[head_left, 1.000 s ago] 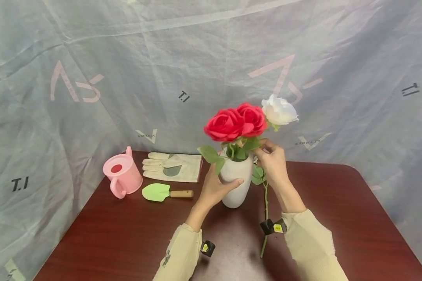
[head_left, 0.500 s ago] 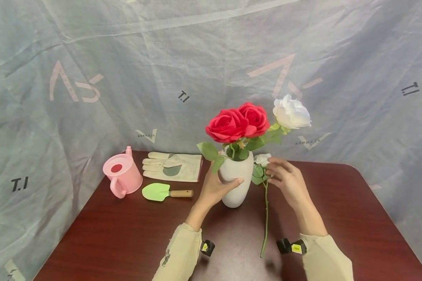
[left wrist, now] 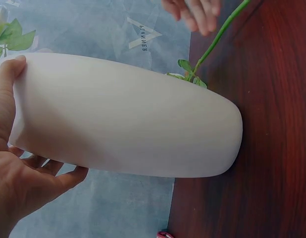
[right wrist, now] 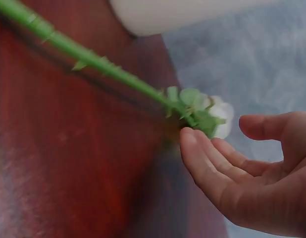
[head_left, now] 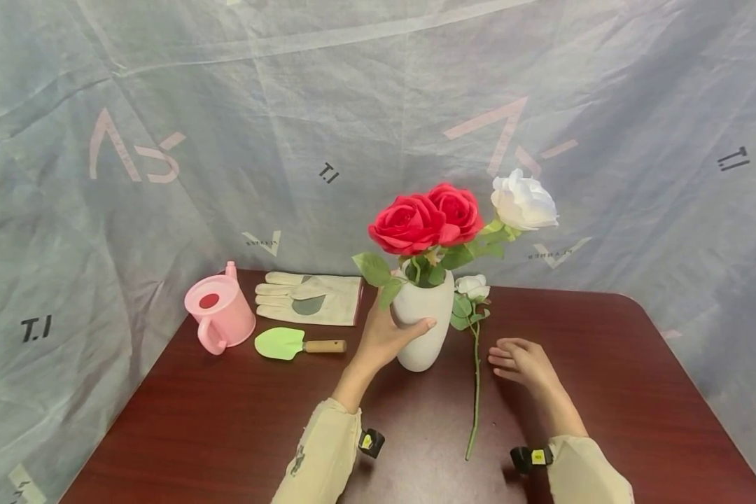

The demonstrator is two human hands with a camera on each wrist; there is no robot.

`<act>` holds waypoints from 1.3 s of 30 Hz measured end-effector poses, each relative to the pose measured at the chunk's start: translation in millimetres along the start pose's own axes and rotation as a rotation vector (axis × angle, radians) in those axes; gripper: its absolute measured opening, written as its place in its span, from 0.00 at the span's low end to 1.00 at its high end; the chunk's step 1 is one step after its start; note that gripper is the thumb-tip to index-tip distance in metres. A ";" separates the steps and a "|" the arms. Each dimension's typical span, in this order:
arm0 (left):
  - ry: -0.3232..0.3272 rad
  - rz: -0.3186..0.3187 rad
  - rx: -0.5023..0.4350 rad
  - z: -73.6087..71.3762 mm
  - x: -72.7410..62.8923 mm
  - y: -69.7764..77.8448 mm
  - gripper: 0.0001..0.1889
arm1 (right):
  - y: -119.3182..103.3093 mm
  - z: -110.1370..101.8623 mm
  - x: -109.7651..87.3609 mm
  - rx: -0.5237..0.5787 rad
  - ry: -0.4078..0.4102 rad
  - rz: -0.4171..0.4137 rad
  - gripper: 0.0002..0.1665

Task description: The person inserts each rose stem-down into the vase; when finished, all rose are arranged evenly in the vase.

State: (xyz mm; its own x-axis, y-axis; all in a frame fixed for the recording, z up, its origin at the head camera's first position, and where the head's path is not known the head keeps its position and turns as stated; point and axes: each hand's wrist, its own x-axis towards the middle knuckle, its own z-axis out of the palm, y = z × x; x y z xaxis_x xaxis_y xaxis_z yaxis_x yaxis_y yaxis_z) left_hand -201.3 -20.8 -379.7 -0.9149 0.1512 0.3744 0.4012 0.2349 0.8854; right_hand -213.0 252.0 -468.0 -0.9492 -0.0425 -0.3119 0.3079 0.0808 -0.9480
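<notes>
My left hand (head_left: 383,334) grips the white vase (head_left: 423,322) around its left side, thumb across the front. In the left wrist view the vase (left wrist: 128,116) fills the middle, its base on the table. Two red roses (head_left: 409,222) and a white rose (head_left: 524,201) stand in the vase; the white one leans out to the right. Another white rose (head_left: 472,287) lies on the table right of the vase, its green stem (head_left: 476,392) toward me. My right hand (head_left: 529,365) is right of that stem, apart from it, fingers extended and holding nothing. In the right wrist view its fingers (right wrist: 207,168) are relaxed.
On the left of the dark red table (head_left: 183,434) stand a pink watering can (head_left: 223,311), a pale work glove (head_left: 318,301) and a green trowel (head_left: 283,344) with a wooden handle. A grey cloth backdrop (head_left: 365,105) hangs behind the table.
My right hand has let go at the vase's rim and drawn back toward me and to the right. The white rose in the vase has tipped to the right. My left hand keeps its hold.
</notes>
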 end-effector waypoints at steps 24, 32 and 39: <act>0.014 0.027 0.021 8.7 9.1 -38.4 0.46 | 23.3 3.3 19.1 0.257 -0.201 0.119 0.30; 0.019 0.025 0.015 8.5 8.8 -40.5 0.47 | 24.4 4.7 17.5 0.234 -0.199 0.082 0.23; 0.019 0.027 0.030 7.6 8.3 -39.4 0.48 | 28.3 5.7 15.3 0.311 -0.287 0.051 0.19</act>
State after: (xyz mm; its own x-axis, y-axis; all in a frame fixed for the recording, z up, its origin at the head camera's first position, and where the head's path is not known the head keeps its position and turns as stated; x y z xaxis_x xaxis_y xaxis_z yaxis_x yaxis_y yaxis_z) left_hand -224.3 -21.5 -413.5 -0.9043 0.1399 0.4034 0.4266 0.2594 0.8664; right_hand -218.5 248.0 -500.0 -0.8890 -0.3255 -0.3220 0.4007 -0.2128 -0.8912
